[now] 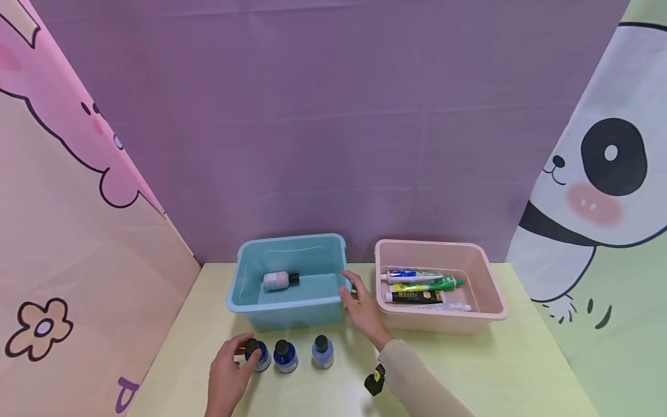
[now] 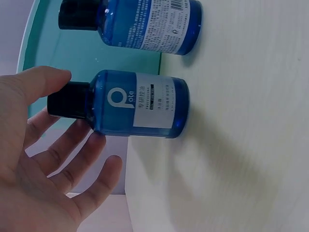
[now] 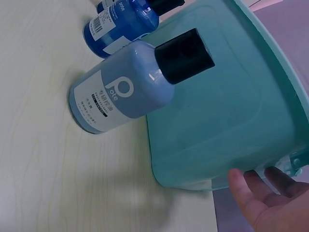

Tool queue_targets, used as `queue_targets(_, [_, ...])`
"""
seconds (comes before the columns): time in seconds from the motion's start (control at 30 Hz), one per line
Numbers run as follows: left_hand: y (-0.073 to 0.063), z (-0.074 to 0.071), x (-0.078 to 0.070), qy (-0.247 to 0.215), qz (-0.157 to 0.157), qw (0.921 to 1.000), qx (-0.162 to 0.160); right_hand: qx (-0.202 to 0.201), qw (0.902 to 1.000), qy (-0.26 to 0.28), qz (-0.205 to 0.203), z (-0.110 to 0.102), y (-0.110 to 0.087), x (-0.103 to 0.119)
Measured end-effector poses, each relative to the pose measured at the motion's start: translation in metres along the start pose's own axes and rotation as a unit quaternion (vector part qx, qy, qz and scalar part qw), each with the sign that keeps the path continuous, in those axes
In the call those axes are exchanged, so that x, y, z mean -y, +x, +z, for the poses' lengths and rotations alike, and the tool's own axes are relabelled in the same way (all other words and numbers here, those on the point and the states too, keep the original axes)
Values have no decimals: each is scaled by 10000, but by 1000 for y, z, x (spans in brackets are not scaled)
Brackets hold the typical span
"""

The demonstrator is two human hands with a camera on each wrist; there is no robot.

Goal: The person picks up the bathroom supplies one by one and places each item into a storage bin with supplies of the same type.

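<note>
In the head view, the left hand point(image 1: 229, 370) is at the left bottle point(image 1: 262, 359), thumb at its near side and fingers round the back of its neck; the bottle stands upright on the desk point(image 1: 510, 359), just to the right of the palm. The middle bottle point(image 1: 286, 359) and the right bottle point(image 1: 323, 354) stand beside it in a row, probably so that each top is easy to reach. The right hand point(image 1: 365, 313) is at the right end of the blue bin point(image 1: 292, 318), its fingers apart at the rim, perhaps to steady it. A pale bottle point(image 1: 276, 281) lies on its side in the blue bin; the pink bin point(image 1: 432, 324) holds tubes point(image 1: 417, 297), so the two kinds seem kept apart.

In the left wrist view, thumb and fingers pinch the left bottle's black cap point(image 2: 67, 100), leaving the label uncovered; a hold there likely keeps clear of the middle bottle. The little finger stands free.

In the right wrist view, the right bottle is upright near the blue bin's wall. The right hand is beyond it, fingers spread at the bin's end; how firmly they press, I cannot tell.
</note>
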State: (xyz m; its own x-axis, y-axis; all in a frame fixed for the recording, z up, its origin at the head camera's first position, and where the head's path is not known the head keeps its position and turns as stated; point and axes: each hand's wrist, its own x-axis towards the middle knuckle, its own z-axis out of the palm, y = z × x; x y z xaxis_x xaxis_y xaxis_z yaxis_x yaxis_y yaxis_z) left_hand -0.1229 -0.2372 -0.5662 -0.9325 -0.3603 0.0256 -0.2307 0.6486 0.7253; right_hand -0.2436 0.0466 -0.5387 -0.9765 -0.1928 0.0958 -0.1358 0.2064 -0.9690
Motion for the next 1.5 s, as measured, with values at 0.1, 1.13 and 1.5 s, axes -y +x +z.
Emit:
queue_targets(0.1, [-1, 0, 1, 34, 8, 10000, 17, 3, 10000, 4, 19, 1, -1, -1])
queue_targets(1.13, [-3, -3, -1, 429, 296, 9983, -250, 124, 9999, -32, 43, -2, -2, 0])
queue_targets(1.5, [-2, -10, -1, 473, 639, 9948, -635, 81, 10000, -31, 29, -2, -2, -1])
